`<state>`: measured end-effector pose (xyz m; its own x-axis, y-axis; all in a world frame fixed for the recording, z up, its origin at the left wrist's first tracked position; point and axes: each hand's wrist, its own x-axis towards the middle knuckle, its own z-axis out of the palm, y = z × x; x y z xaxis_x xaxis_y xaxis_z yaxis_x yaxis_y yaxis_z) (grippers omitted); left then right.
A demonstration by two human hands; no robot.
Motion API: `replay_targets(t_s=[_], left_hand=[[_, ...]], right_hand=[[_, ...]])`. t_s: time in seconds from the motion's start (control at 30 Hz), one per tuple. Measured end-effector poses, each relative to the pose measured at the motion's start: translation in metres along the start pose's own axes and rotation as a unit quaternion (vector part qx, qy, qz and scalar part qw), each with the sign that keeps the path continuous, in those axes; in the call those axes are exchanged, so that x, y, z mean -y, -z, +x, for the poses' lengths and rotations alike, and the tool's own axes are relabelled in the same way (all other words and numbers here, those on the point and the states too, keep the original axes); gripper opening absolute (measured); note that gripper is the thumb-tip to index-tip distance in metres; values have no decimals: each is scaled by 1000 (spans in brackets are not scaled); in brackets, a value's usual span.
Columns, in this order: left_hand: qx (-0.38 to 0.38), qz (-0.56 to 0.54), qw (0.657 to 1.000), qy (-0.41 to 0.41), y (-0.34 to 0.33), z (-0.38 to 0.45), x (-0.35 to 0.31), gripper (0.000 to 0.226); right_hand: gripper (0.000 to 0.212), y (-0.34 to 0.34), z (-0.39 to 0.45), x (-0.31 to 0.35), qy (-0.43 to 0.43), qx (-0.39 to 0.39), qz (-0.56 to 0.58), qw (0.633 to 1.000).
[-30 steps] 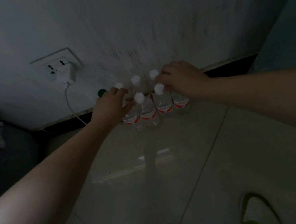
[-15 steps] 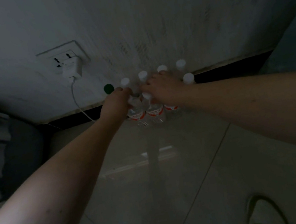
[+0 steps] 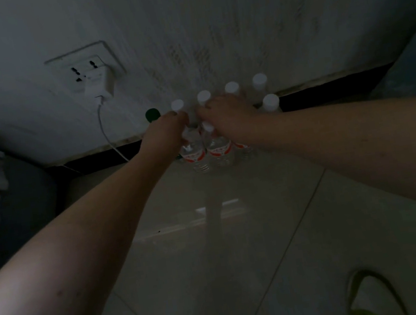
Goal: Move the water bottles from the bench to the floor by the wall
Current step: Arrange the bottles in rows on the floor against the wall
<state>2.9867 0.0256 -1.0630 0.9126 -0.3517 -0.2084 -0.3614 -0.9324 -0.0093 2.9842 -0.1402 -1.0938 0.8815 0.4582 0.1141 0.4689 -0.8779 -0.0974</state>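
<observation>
The water bottles (image 3: 218,150) stand clustered on the tiled floor (image 3: 243,247) against the far wall (image 3: 207,21) — white caps up. The left hand (image 3: 167,133) curls round 1 bottle's neck; the right hand (image 3: 228,118) covers another's top, grip unclear. A green-capped bottle (image 3: 152,114) stands at left.

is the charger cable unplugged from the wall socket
No, the white charger sits plugged into the wall socket, with its cable hanging down toward the floor.
</observation>
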Motion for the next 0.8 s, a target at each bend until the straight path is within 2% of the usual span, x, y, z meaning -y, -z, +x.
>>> replay_targets(t_s=[0.2,0.3,0.4,0.6,0.73,0.8], left_hand=[[3,3,1000,-3,2,2,-3,44],[8,8,1000,-4,2,1,-3,46],[18,-5,1000,-1,3,3,1,47],[9,-22,1000,-15,3,1,6,60],[8,-48,999,-18,4,1,5,69],[-16,-24,999,-16,9,-5,5,63]], right_hand=[[24,1,-2,-7,-12,9,26,1000],[38,10,0,-10,-24,37,43,998],[49,18,-3,-16,-3,28,29,999],[45,31,-9,-22,47,10,-2,999],[42,41,-13,-24,39,-10,24,999],[39,45,-20,-24,21,-16,54,998]])
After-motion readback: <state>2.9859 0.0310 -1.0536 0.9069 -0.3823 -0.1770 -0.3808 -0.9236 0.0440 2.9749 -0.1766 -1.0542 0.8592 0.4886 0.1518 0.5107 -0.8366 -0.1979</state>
